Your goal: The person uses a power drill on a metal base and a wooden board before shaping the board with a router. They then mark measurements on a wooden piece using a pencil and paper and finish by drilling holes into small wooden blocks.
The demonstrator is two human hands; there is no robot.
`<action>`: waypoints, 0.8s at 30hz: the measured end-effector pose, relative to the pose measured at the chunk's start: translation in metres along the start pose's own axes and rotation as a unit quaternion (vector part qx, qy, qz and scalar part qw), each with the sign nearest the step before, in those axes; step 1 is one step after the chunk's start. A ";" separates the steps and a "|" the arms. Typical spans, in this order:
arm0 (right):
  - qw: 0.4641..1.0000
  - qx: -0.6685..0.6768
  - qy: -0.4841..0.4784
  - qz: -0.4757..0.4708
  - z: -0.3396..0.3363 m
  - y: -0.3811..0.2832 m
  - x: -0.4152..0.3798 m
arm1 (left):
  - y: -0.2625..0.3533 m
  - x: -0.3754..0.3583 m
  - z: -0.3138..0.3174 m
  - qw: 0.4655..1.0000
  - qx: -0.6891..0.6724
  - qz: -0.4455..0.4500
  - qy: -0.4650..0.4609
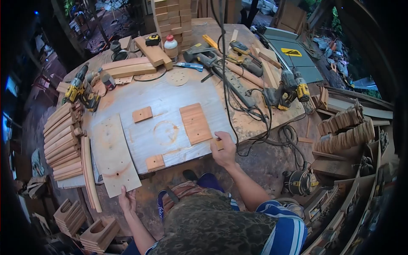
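Note:
My left hand [127, 200] grips the near corner of a thin pale plywood board [114, 148], thumb on top. The board has several small holes and a dark spot, and its near end juts past the table edge. My right hand [224, 151] is closed around a small wooden block [218, 143] at the table's near edge. Just beyond it lies a reddish rectangular wooden board [195, 123] with small holes. Two small wooden pieces rest further left, one piece [142, 114] toward the back and the other piece [155, 162] along the front edge.
Long wooden strips [63, 140] are stacked at the left. A yellow drill [76, 87] stands behind them, with more drills [293, 87] at the right. Cables [259, 114] trail over the right side. A bottle [171, 46], tape measure [152, 40] and timber line the back.

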State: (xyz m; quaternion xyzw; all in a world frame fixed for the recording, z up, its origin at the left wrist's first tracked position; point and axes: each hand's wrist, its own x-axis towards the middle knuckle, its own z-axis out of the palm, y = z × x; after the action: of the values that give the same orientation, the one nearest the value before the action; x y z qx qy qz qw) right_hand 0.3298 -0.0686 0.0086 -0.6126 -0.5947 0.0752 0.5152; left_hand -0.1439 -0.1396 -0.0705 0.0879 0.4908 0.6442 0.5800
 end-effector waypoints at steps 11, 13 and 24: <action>0.935 0.010 0.256 0.243 -0.123 0.063 -0.039 | 0.010 0.043 0.015 0.971 0.189 -0.081 0.126; 0.930 0.017 0.264 0.256 -0.140 0.072 -0.020 | -0.006 0.036 0.006 0.965 0.189 -0.104 0.146; 0.936 -0.065 0.270 0.215 -0.181 0.246 0.145 | -0.118 -0.123 -0.058 0.939 0.211 -0.103 0.251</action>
State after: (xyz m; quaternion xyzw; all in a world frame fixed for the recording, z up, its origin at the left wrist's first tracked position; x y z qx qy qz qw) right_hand 0.6586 0.0093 -0.0104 -0.7552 -0.2908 -0.0231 0.5870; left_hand -0.0670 -0.2909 -0.1303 -0.0069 0.7517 0.4637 0.4690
